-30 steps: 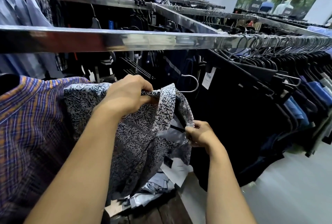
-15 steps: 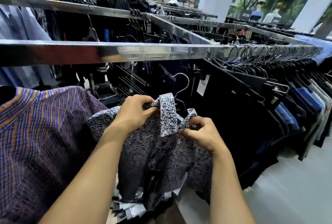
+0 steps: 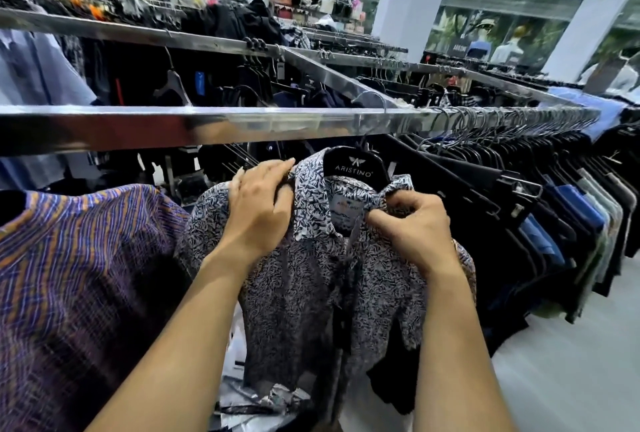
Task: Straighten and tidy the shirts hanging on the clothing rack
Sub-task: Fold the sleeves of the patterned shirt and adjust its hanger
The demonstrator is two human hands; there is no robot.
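The patterned shirt point(image 3: 322, 279) has been raised; its hanger point(image 3: 356, 166) now hooks the rail point(image 3: 207, 126). Left hand point(image 3: 259, 209) and right hand point(image 3: 412, 227) grip the collar, ready for straightening.

Patterned shirt point(image 3: 322, 279) hangs between striped shirt point(image 3: 69, 275), dark garments point(image 3: 502, 223).

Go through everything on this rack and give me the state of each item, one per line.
Leaf-print shirt: on its hanger, collar being adjusted.
Black hanger: hooked over the rail.
Left hand: gripping the shirt's left collar and shoulder.
Right hand: pinching the right collar.
Plaid shirt: draped at left.
Dark garments: hanging packed at right.
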